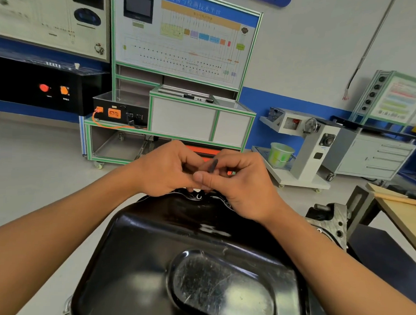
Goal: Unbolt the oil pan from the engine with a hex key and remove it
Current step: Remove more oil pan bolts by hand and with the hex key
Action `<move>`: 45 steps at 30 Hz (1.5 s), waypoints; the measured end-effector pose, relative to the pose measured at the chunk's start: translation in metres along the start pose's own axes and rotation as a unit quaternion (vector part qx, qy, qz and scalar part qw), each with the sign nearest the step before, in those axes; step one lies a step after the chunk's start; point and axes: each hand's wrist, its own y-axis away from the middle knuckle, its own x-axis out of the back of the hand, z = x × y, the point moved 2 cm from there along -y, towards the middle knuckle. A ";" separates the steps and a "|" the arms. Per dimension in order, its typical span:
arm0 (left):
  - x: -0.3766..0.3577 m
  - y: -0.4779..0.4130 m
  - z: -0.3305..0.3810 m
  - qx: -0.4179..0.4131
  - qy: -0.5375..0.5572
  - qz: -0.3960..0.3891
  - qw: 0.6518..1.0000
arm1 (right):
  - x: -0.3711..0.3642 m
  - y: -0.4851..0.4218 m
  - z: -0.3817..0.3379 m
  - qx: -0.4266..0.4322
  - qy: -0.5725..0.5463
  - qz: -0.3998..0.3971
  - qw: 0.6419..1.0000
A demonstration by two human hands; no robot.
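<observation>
Head view, 2 hands at work on 1 flange bolt. The black oil pan (199, 251) sits sump-side up on the engine (327, 220), filling the near and middle field; its far flange lies directly under the hands. The right hand (243, 187) pinches the upper end of a dark hex key (212, 164) between thumb and curled fingers. The left hand (168, 170) is curled inward against the key's lower part; whether it actually grips the key or only steadies it is hidden by the knuckles. A bright ring on the far flange (198, 197), just below the hands, marks a bolt or a bolt hole; which of the 2 cannot be resolved. Probable step: seating or turning the key at this far-edge position. Risks, as judged: a key not fully home in the socket could cam out and round the head; a freed bolt could slip from the fingertips and roll off the sloping pan to the floor; with the last bolts out, the pan could shift on the engine, since neither hand bears on it.
</observation>
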 end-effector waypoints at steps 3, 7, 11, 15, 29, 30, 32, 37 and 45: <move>0.000 -0.003 -0.003 -0.022 -0.028 0.025 0.999 | 0.000 -0.001 0.002 -0.016 -0.010 -0.006 1.000; -0.002 -0.008 -0.004 -0.020 -0.044 0.043 0.998 | 0.001 -0.002 0.004 -0.018 -0.003 0.004 1.000; 0.002 0.002 0.000 0.011 -0.013 -0.020 1.000 | 0.001 -0.002 0.005 -0.032 -0.031 0.005 0.999; 0.002 0.004 0.000 0.017 -0.022 -0.024 0.999 | 0.000 0.000 0.005 -0.032 -0.035 0.006 0.999; 0.007 -0.003 -0.008 0.012 -0.017 0.044 0.999 | 0.003 0.002 -0.003 0.013 0.048 0.042 0.998; 0.007 -0.003 -0.007 0.010 -0.024 0.041 0.999 | 0.002 0.003 -0.005 0.026 0.065 0.036 0.997; 0.006 -0.003 -0.006 0.009 -0.037 0.033 0.999 | 0.002 0.003 -0.009 0.053 0.100 0.025 0.993; 0.004 -0.002 -0.005 0.004 -0.042 0.022 0.999 | 0.001 0.004 -0.013 0.071 0.134 0.009 0.988; 0.003 0.002 -0.002 0.001 -0.042 0.025 0.999 | 0.000 0.004 -0.014 0.085 0.130 0.003 0.988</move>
